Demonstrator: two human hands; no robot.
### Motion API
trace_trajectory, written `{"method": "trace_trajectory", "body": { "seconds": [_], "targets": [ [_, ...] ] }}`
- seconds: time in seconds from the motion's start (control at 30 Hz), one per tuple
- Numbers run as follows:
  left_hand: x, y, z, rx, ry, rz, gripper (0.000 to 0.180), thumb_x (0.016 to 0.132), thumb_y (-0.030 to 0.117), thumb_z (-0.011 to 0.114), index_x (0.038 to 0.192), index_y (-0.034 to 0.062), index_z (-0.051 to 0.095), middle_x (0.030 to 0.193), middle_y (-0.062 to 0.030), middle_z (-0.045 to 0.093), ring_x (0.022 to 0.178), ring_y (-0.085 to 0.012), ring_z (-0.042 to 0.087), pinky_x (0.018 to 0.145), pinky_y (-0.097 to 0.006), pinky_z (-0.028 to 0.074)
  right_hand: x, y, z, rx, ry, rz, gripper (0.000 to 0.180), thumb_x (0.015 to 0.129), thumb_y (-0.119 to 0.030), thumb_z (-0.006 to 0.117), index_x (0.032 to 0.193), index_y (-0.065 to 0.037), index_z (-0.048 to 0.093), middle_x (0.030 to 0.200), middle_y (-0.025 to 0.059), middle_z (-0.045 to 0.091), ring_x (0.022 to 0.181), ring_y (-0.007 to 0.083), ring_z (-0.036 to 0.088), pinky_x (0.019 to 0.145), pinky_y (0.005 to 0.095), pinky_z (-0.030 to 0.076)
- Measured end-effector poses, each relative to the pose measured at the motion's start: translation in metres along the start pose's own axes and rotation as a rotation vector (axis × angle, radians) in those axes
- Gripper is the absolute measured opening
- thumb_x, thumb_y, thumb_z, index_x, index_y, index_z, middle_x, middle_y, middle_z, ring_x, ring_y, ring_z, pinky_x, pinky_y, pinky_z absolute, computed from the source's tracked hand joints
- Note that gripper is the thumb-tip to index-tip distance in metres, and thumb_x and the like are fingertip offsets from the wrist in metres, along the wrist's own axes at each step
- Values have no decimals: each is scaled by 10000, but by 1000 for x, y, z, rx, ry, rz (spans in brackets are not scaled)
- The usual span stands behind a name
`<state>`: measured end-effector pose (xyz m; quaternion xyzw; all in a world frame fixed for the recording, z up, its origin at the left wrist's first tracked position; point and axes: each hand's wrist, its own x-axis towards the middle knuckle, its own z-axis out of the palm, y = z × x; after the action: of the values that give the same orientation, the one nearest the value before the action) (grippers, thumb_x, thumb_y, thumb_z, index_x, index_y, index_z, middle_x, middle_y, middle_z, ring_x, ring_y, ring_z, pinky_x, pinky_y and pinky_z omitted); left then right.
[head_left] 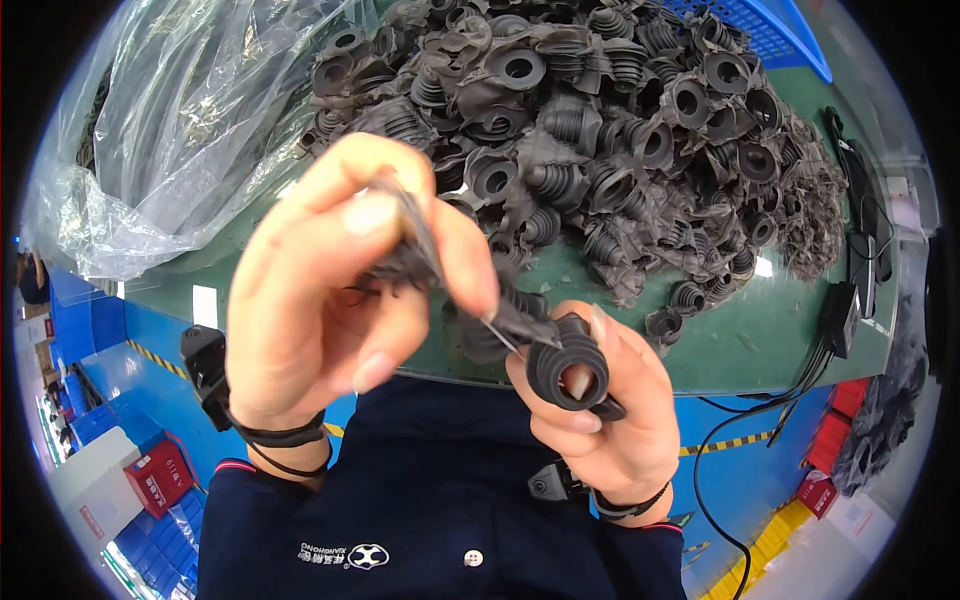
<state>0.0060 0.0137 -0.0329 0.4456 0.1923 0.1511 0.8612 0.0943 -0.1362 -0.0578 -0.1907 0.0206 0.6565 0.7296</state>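
Note:
My right hand (605,420) grips a black ribbed rubber bellows (568,368), its round opening turned toward me. My left hand (335,285) pinches a thin ragged strip of rubber flash (418,245) between thumb and fingers. The strip stretches down to the bellows' edge. Both hands are raised close to the camera, above the near edge of the green table (760,330).
A big heap of the same black rubber bellows (600,130) covers the table's middle and far part. A clear plastic bag (170,130) lies at the left. A blue crate (770,30) stands far right. Black cables and a small box (840,315) run along the right edge.

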Motion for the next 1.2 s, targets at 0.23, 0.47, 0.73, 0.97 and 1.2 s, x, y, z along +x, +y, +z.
{"method": "trace_trajectory", "body": {
  "seconds": [0.23, 0.47, 0.73, 0.97, 1.2],
  "targets": [
    [-9, 0, 9, 1167, -151, 612, 241, 542, 12, 617, 774, 67, 654, 661, 6, 412, 535, -92, 370, 458, -193, 280, -3, -7, 7, -131, 125, 38, 218, 876, -210, 427, 845, -10, 510, 683, -6, 465, 467, 12, 284, 364, 156, 173],
    [-6, -13, -4, 1415, -113, 1096, 317, 434, 26, 690, 746, 62, 650, 628, -6, 410, 515, -114, 394, 420, -223, 301, -3, -14, 11, -374, 258, -17, 195, 871, -183, 427, 936, -3, 459, 620, 6, 464, 434, 17, 308, 360, 157, 202],
    [-13, -22, 9, 1701, 101, 1210, 322, 421, -39, 667, 724, 63, 634, 657, -26, 439, 527, -156, 417, 422, -232, 336, 0, 11, 9, -1772, 401, -1195, 319, 520, 47, 713, 809, -23, 598, 633, 38, 531, 493, 98, 436, 443, 193, 328],
    [-17, -19, 12, 1773, 46, 1166, 310, 461, -53, 671, 741, 75, 634, 674, -25, 442, 565, -160, 437, 460, -244, 360, -1, 2, -1, -2050, 294, -1322, 314, 491, 15, 641, 802, -27, 622, 699, 25, 531, 478, 113, 457, 389, 199, 384],
    [1, -5, -13, 1319, 205, 716, 86, 707, -68, 512, 769, -21, 547, 774, -60, 467, 705, -109, 417, 603, -203, 316, -11, 0, 0, -1869, 275, -1305, 374, 420, -33, 599, 792, -38, 645, 697, 19, 530, 490, 108, 448, 391, 188, 346]
  ]
}}
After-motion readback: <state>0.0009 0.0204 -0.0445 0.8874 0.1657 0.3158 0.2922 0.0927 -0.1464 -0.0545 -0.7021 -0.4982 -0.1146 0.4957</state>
